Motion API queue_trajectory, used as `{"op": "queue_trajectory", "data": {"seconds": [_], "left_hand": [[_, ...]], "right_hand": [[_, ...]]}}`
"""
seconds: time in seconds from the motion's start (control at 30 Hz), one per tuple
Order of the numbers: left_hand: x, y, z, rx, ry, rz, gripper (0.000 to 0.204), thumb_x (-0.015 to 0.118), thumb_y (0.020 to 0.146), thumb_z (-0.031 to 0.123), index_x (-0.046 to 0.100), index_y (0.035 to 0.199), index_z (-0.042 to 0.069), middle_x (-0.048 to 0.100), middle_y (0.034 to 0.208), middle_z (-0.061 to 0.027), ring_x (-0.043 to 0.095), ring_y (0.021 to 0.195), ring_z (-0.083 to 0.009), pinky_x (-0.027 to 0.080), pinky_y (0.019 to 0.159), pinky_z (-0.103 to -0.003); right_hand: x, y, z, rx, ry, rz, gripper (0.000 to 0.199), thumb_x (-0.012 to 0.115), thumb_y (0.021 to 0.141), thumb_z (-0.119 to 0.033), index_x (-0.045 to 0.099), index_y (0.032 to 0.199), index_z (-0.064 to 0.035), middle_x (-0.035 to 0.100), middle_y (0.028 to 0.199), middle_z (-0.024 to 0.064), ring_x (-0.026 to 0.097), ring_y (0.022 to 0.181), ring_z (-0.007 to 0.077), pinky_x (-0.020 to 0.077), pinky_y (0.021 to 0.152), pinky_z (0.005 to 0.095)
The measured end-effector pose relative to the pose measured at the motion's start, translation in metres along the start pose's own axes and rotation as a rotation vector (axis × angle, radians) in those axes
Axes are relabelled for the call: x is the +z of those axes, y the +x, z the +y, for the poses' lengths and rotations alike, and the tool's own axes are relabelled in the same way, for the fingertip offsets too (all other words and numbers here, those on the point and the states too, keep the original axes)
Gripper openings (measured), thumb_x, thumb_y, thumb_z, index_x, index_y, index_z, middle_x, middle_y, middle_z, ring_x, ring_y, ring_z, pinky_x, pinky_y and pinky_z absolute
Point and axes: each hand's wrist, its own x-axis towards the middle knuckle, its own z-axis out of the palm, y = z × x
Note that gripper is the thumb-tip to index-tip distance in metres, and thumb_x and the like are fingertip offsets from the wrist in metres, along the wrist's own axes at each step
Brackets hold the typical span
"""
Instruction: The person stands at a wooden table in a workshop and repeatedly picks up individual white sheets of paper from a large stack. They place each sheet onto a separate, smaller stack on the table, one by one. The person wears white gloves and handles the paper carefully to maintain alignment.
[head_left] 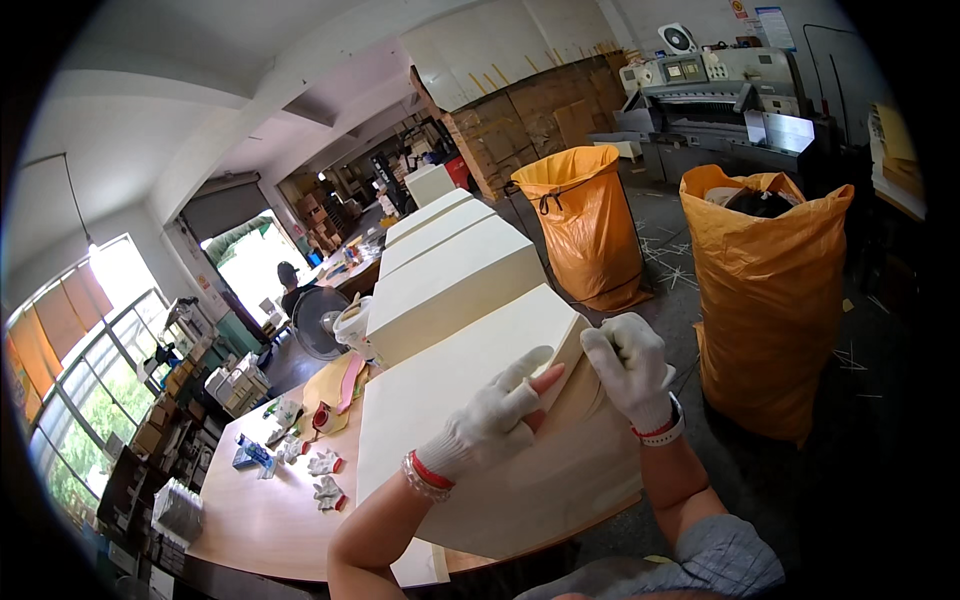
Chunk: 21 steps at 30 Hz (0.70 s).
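Note:
A large stack of cream-white paper sheets point(440, 370) lies on the table in front of me, its near sheets curving down toward me. My left hand point(490, 420), in a white knit glove with a red cuff, rests over the sheets with fingers apart and a bare fingertip showing. At the right edge of the stack my right hand point(630, 365), gloved the same way, has its fingers curled in at the paper's corner. Its fingertips are partly hidden. Some sheet edges point(585, 395) fan out between both hands.
More paper stacks point(450, 280) stand in a row beyond. Two orange sacks point(585, 230) point(765, 310) are on the floor at right, near a large grey machine point(710, 110). Loose gloves point(325, 462), a tape roll point(323, 418) and a blue-capped bottle point(255, 452) lie on the wooden table point(240, 520); a fan point(318, 322) stands behind.

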Motion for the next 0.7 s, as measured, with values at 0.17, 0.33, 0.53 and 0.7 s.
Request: {"op": "queue_trajectory", "data": {"seconds": [0.17, 0.33, 0.53, 0.7], "left_hand": [[0.002, 0.001, -0.001, -0.041, -0.102, -0.009, 0.047, 0.079, 0.079, -0.005, 0.063, 0.123, 0.005, 0.045, 0.151, -0.0221, 0.063, 0.116, -0.0339, 0.054, 0.094, -0.039], [0.006, 0.001, 0.005, -0.052, -0.066, 0.097, 0.046, 0.081, 0.076, -0.004, 0.064, 0.118, 0.005, 0.041, 0.154, -0.0235, 0.063, 0.119, -0.0358, 0.054, 0.095, -0.039], [0.009, 0.000, -0.012, 0.050, -0.065, 0.083, 0.046, 0.077, 0.079, -0.005, 0.065, 0.121, 0.006, 0.042, 0.154, -0.0229, 0.062, 0.120, -0.0360, 0.054, 0.095, -0.038], [-0.001, 0.005, 0.001, -0.093, -0.049, -0.086, 0.044, 0.079, 0.083, 0.000, 0.065, 0.123, 0.007, 0.044, 0.152, -0.0209, 0.056, 0.128, -0.0365, 0.050, 0.100, -0.040]], "right_hand": [[0.003, -0.001, 0.000, 0.017, -0.003, 0.018, 0.031, 0.070, 0.094, -0.009, 0.056, 0.067, -0.0011, 0.054, 0.062, 0.0100, 0.055, 0.060, 0.0261, 0.0426, 0.059, 0.0397], [0.002, -0.002, 0.000, 0.035, 0.002, 0.039, 0.033, 0.069, 0.095, -0.011, 0.055, 0.067, -0.0012, 0.055, 0.062, 0.0104, 0.055, 0.060, 0.0266, 0.0430, 0.059, 0.0401], [0.000, -0.002, 0.002, 0.007, 0.020, 0.012, 0.033, 0.069, 0.095, -0.011, 0.055, 0.066, -0.0016, 0.054, 0.062, 0.0106, 0.055, 0.060, 0.0274, 0.0430, 0.059, 0.0401], [0.003, -0.002, 0.001, 0.022, -0.001, 0.041, 0.032, 0.070, 0.094, -0.009, 0.055, 0.067, -0.0013, 0.054, 0.062, 0.0101, 0.054, 0.059, 0.0264, 0.0428, 0.058, 0.0392]]}}
